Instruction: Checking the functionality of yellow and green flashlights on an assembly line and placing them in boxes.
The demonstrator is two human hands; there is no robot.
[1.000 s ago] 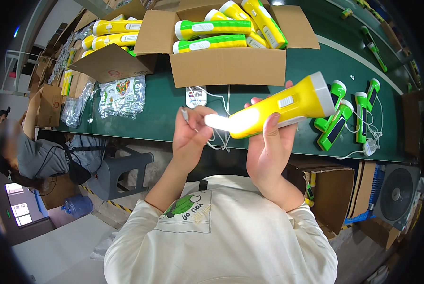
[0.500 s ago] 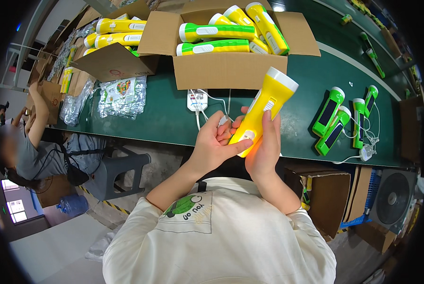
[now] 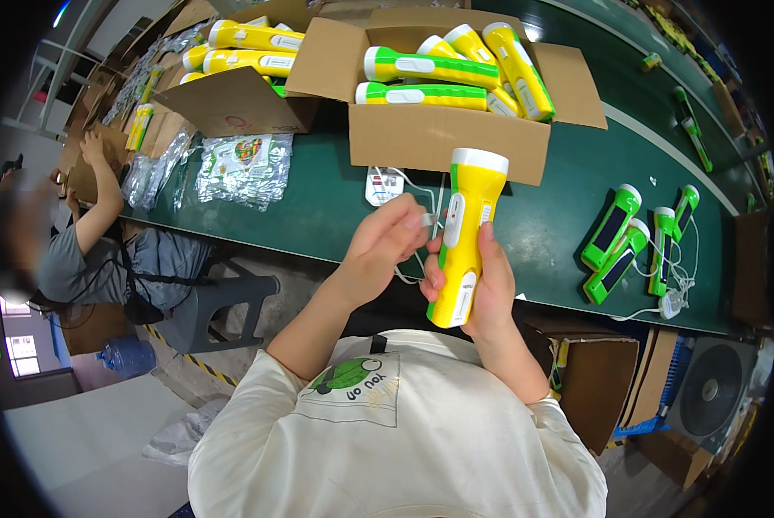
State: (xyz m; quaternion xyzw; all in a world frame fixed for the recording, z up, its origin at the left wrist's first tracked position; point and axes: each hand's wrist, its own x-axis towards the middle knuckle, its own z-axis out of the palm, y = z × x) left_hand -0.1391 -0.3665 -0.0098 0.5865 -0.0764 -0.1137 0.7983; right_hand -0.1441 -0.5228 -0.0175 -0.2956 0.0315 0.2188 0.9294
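My right hand grips a yellow flashlight upright by its lower body, white head pointing up. My left hand pinches a small white plug on a thin white cord against the flashlight's side. The cord runs back to a white power strip on the green table. Just beyond stands an open cardboard box with several yellow and green flashlights in it.
Several green flashlights lie on the table at the right, wired to a white charger. A second open box of yellow flashlights and foil bags lie at the left. A person sits at far left. A fan stands lower right.
The flashlight has swung from lying sideways with its head to the right to standing upright in my right hand. My left hand has come to its side with the plug.
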